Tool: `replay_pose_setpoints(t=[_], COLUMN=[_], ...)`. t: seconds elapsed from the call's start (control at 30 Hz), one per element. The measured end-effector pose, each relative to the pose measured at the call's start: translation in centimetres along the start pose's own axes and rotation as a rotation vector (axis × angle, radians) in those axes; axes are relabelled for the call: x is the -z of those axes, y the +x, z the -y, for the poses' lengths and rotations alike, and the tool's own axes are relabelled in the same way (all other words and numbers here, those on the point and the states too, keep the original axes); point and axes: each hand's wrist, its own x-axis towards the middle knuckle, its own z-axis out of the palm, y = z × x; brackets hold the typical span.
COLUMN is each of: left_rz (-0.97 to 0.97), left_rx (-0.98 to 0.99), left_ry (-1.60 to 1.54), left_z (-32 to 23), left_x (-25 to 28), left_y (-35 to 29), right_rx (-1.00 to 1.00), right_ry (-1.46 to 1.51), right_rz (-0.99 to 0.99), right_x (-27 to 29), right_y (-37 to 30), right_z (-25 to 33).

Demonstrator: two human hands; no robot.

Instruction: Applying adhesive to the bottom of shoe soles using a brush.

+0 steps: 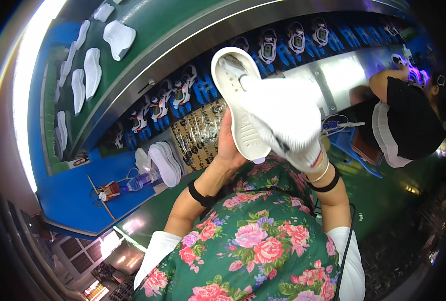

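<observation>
Held up in front of me is a cream-white shoe sole (250, 140), its hollow inner side facing me, with small holes near the upper end and ridges near the lower one. Closed around its lower left edge is my left hand (228, 143). A white knitted glove covers my right hand (290, 110), which lies over the sole's right side. From that glove a small brush (231, 66) with pale bristles reaches into the sole's upper end; its handle is hidden in the glove. The gloved fingers are overexposed and hard to make out.
Sports shoes (268, 45) stand on blue racks along the line ahead. White soles (92, 72) lie on a green belt at upper left. More soles (165, 163), a plastic bottle (139, 182) and a red box (109, 191) sit by the blue table (67, 200). A co-worker (413, 115) sits at right.
</observation>
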Motion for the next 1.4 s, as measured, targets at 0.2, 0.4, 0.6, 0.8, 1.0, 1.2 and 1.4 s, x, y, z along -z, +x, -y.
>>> replay_pose_setpoints(t=[0.2, 0.4, 0.6, 0.8, 1.0, 1.2, 1.4], left_rz=[-0.036, -0.007, -0.009, 0.195, 0.0, -0.008, 0.194], left_rx=[0.007, 0.03, -0.032, 0.014, -0.049, -0.025, 0.149], left_ry=[-0.02, -0.08, 0.036, 0.038, 0.027, 0.058, 0.067], left_z=[-1.1, -1.2, -1.7, -1.9, -1.5, -2.1, -2.8], left_x=[0.1, -1.1, -2.1, -1.0, -1.7, -1.0, -0.7], left_y=[-0.2, 0.6, 2.0, 4.0, 4.6, 4.9, 5.2], right_rx=[0.011, 0.122, -0.004, 0.07, -0.006, -0.163, 0.06], right_ry=[0.182, 0.025, 0.223, 0.236, 0.163, 0.283, 0.174], right_rz=[0.07, -0.075, -0.185, -0.112, -0.203, -0.08, -0.053], right_x=[0.4, -0.3, -0.6, -1.0, -0.9, -0.3, -1.1], right_y=[-0.1, -0.2, -0.7, -2.0, -2.7, -3.8, -4.8], right_z=[1.1, 0.2, -1.2, -1.0, -1.3, -1.2, -1.5])
